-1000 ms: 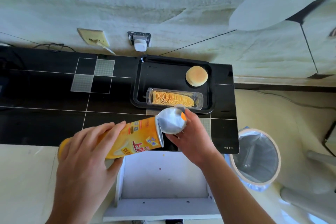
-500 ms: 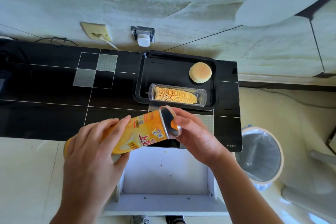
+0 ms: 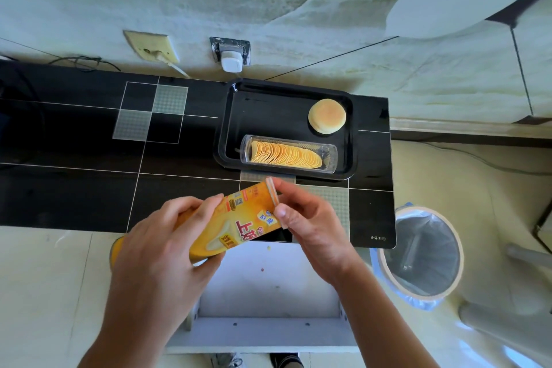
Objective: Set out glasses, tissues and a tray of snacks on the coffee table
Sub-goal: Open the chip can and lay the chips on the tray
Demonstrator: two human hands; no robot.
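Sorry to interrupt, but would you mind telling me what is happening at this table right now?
A person is handling a yellow crisp can above the black table. The left hand grips its body, while the right hand holds a lid at its open end. On the table, a black tray already holds a clear tub of crisps and a round bun. A lined bin stands beside the table.

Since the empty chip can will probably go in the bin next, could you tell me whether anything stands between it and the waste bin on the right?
Nothing visible does. The left hand and right hand hold the chip can over the table's near edge; the lined waste bin stands open on the floor to its right, past the table corner.
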